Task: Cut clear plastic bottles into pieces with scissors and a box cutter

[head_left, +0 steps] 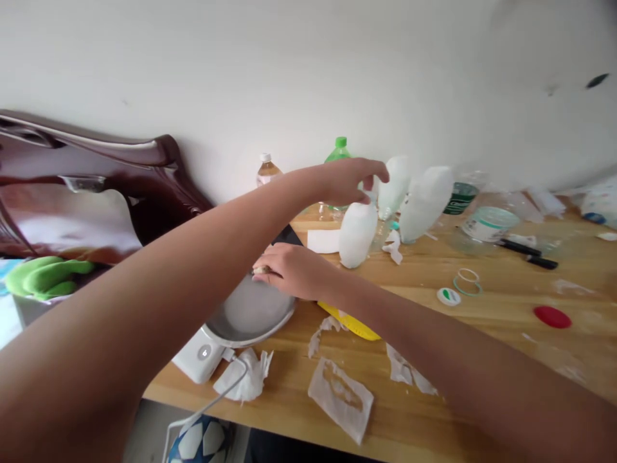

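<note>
My arms are crossed, the left one passing above the right. My left hand (pixel 354 180) reaches to the back, its fingers curled around the top end of a slightly tilted white paper-covered bottle (pixel 357 235). Two more white-covered bottles (pixel 427 202) stand just behind and to the right of it. My right hand (pixel 292 270) is over the far rim of a round grey pan (pixel 255 308), fingers bent together. A small beige thing (pixel 261 270) shows at its fingertips, too small to name. My left forearm hides part of the pan.
A white device (pixel 200 354) with a cable sits by the pan. Torn paper (pixel 340 399) and a yellow object (pixel 354 323) lie in front. Rightward are a white cap (pixel 448 296), a red disc (pixel 552 316), black pens (pixel 520 247) and clear bottles. A green-capped bottle (pixel 340 148) stands behind.
</note>
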A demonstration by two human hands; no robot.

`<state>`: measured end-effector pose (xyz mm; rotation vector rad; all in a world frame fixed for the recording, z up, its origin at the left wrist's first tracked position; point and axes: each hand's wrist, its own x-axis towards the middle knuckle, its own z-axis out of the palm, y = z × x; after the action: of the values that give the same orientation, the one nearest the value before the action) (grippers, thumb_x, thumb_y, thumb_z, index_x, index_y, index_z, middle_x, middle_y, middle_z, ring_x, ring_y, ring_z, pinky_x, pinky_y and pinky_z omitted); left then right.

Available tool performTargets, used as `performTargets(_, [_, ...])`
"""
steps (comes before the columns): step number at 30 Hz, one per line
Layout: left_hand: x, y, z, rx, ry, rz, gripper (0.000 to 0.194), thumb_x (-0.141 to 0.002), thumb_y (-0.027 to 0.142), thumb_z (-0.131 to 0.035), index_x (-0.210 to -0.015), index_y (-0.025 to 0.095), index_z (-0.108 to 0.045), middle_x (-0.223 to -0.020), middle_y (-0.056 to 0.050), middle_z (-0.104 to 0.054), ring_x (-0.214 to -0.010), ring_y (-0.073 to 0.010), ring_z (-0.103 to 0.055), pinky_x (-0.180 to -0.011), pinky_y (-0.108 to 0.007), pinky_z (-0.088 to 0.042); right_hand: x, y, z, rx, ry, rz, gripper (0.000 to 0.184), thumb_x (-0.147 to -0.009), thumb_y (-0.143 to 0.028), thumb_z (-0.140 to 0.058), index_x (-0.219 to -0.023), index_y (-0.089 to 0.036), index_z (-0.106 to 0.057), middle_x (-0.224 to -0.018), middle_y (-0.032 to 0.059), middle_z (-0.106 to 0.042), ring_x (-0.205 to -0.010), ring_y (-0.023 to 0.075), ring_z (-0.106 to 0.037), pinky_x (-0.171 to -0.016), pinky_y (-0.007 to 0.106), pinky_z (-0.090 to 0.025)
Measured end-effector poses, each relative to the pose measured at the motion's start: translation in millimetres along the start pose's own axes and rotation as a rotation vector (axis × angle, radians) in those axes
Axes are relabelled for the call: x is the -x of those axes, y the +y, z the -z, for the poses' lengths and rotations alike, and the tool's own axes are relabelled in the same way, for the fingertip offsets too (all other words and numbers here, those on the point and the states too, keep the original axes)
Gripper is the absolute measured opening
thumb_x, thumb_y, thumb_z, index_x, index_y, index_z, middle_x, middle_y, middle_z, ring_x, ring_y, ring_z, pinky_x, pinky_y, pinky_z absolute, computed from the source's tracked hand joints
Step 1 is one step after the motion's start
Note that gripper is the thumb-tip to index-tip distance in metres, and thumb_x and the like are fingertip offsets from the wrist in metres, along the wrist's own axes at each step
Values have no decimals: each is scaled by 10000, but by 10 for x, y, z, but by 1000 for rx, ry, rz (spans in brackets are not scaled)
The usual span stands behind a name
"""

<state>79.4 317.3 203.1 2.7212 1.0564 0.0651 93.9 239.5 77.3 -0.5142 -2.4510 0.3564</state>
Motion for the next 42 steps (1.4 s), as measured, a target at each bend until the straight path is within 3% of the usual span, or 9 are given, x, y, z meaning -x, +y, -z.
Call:
performTargets(4, [-44, -94, -16, 32, -18, -48, 513, -894, 136, -591, -1396, 202, -513, -1300, -47, -636, -1123, -212, -594, -939, -382, -449, 21, -161, -16, -122, -59, -50, 236, -969, -240, -618, -735, -222, -648, -750, 8, -691, -736, 157, -638, -723, 290, -525])
performTargets(8, [-45, -222, -52, 46, 27, -115, 496, -903, 90, -541, -1391, 171, -522, -1291, -37, -641, -1132, -183, -584, -895, -364, -442, 265, -365, 150, -211, -138, -44, 149, -969, -245, -604, -876, -205, -713, -794, 14, -707, -741, 155, -655, -689, 286, -530])
performTargets(14, [43, -294, -65, -8, 26, -94, 469, -926, 139, -479, -1389, 190, -538, -1367, 34, -622, -1212, -189, -536, -889, -335, -425, 204, -165, 481, -219, 176, -195, 130, -973, -313, -620, -994, -253, -733, -879, -3, -753, -702, 152, -682, -568, 266, -515])
performTargets(16, [48, -295, -58, -74, -22, -119, 388, -976, 226, -380, -1238, 196, -665, -1442, 68, -570, -1298, -238, -472, -931, -365, -405, 75, -59, 457, -194, 198, -224, 132, -965, -321, -628, -937, -252, -737, -882, -4, -754, -713, 165, -686, -580, 279, -514])
performTargets(19, [27, -278, -59, -118, -64, -151, 440, -992, 270, -323, -1050, 160, -745, -1491, 74, -527, -1362, -285, -407, -961, -369, -393, -74, 2, 291, -145, 119, -204, 154, -935, -260, -656, -798, -228, -718, -757, -14, -716, -678, 161, -656, -596, 275, -481])
performTargets(24, [5, -202, -67, -58, 9, -113, 436, -950, 152, -443, -1355, 242, -575, -1456, 33, -571, -1263, -196, -527, -930, -304, -424, -57, -160, 184, -198, 16, -139, 82, -921, -224, -677, -861, -217, -733, -768, -25, -719, -680, 139, -635, -624, 251, -464])
performTargets(29, [75, -82, -4, -50, 27, -93, 523, -886, 41, -531, -1390, 181, -521, -1311, -64, -661, -1154, -149, -596, -866, -285, -449, 224, -331, 300, -246, 134, -82, 149, -962, -255, -633, -1059, -192, -727, -916, 37, -744, -852, 174, -686, -769, 285, -534])
performTargets(36, [104, 31, 42, -94, -7, -2, 577, -870, 0, -530, -1405, 215, -501, -1258, -65, -666, -1018, -197, -640, -850, -362, -484, 598, -479, 211, -351, 302, -11, 252, -974, -141, -562, -1187, -172, -693, -976, 77, -716, -919, 167, -667, -817, 293, -563])
performTargets(42, [81, 61, 32, -118, -1, 71, 578, -860, 51, -552, -1396, 259, -501, -1257, -64, -679, -1014, -217, -641, -889, -389, -485, 787, -574, 190, -338, 253, 13, 283, -1008, -174, -507, -1237, -201, -672, -961, 78, -728, -923, 190, -658, -839, 346, -562])
